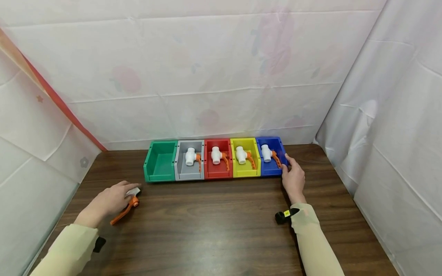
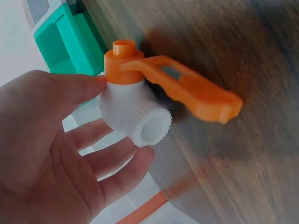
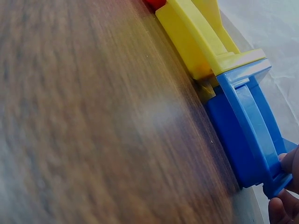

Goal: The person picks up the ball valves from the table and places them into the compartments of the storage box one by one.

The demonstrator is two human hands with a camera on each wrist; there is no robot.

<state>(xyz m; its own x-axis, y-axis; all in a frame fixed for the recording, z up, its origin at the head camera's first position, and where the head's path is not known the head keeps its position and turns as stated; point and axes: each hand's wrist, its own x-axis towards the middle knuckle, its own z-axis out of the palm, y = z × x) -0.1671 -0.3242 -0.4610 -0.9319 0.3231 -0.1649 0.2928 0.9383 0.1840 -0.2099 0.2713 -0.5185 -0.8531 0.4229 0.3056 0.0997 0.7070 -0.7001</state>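
My left hand (image 1: pixel 111 198) grips a white ball valve (image 2: pixel 131 105) with an orange lever handle (image 2: pixel 191 91), thumb on one side of the body and fingers on the other. It is just in front of the green bin (image 1: pixel 160 163), in which nothing lies. At the other end of the row, my right hand (image 1: pixel 293 179) pinches the right side wall of the blue bin (image 1: pixel 272 170) near its front corner; the right wrist view catches only the fingertips (image 3: pixel 278 212) there. A similar valve (image 1: pixel 266 153) lies inside that blue bin.
Between the end bins stand a grey bin (image 1: pixel 189 176), a red bin (image 1: pixel 218 173) and a yellow bin (image 1: pixel 246 171), each with one white-and-orange valve. The row sits at the back of the wooden table (image 1: pixel 207 222), against a white curtain (image 1: pixel 207 76).
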